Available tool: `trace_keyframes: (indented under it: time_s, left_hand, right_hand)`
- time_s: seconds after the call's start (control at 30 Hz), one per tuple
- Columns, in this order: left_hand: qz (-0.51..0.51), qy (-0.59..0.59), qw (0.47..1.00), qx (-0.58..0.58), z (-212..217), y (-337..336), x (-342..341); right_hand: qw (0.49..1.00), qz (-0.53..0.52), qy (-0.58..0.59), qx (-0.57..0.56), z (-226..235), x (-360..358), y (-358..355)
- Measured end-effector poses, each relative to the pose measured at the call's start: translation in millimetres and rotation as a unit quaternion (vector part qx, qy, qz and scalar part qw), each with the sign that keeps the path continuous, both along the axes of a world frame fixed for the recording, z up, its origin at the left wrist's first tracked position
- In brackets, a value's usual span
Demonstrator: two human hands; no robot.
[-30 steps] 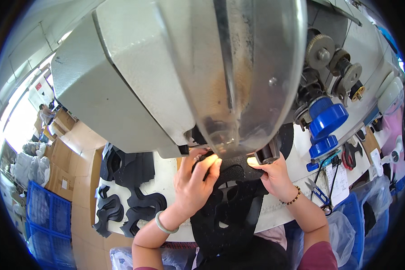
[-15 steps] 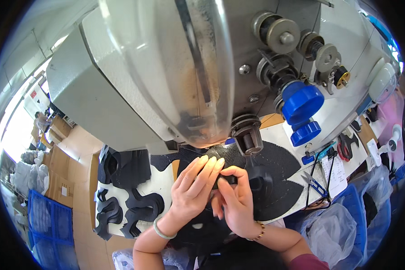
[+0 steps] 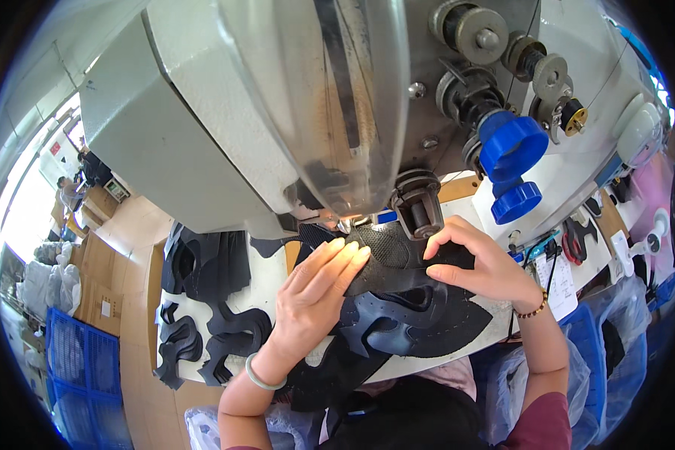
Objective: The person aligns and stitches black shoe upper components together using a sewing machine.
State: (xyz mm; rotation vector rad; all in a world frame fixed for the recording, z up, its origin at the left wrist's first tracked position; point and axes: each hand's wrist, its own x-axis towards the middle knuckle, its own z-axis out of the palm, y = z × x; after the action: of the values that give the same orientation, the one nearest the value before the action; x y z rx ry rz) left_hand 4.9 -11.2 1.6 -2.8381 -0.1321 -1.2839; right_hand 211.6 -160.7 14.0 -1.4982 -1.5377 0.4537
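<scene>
A black mesh shoe-upper piece (image 3: 385,247) lies under the head of a grey sewing machine (image 3: 195,120). Its lower part is smooth and dark, with cut-out openings, and spreads toward me over the white table. My left hand (image 3: 313,292) rests flat on the left side of the mesh, fingers stretched out side by side. At the right edge of the piece is my right hand (image 3: 472,262), thumb and forefinger apart in a curve with a gap between them. The needle area is mostly hidden behind the machine's clear cover (image 3: 330,97).
Stacks of black cut pieces (image 3: 236,330) lie on the table's left. Blue knobs (image 3: 514,146) jut from the machine. Red-handled scissors (image 3: 576,240) and a paper slip (image 3: 556,281) are at the right, above blue crates (image 3: 585,337) with plastic bags. Another person stands far left.
My right hand has moved right, away from my left, and its fingers have spread. The shoe-upper piece has turned and shows more of its smooth part. The view has shifted slightly.
</scene>
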Motion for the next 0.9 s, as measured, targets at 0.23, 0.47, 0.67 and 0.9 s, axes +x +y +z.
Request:
trace_keyframes:
  time_s: [0.23,0.47,0.67,0.9]
  left_hand:
    - [0.049,-0.092,0.955,-0.278,-45.3,-18.3,-3.9]
    - [-0.061,0.119,0.924,-0.358,-31.4,-67.2,37.3]
    - [-0.062,0.110,0.923,-0.363,-31.8,-72.7,38.3]
    - [-0.055,0.126,0.892,-0.431,-28.0,-72.4,41.7]
  right_hand:
    - [0.993,0.085,0.078,-0.020,-6.7,13.5,6.8]
    - [0.995,0.069,0.071,-0.007,-12.3,18.3,3.5]
    - [0.995,0.090,0.049,-0.007,-23.2,21.7,5.7]
    - [0.992,0.072,0.091,0.056,-29.1,20.0,11.2]
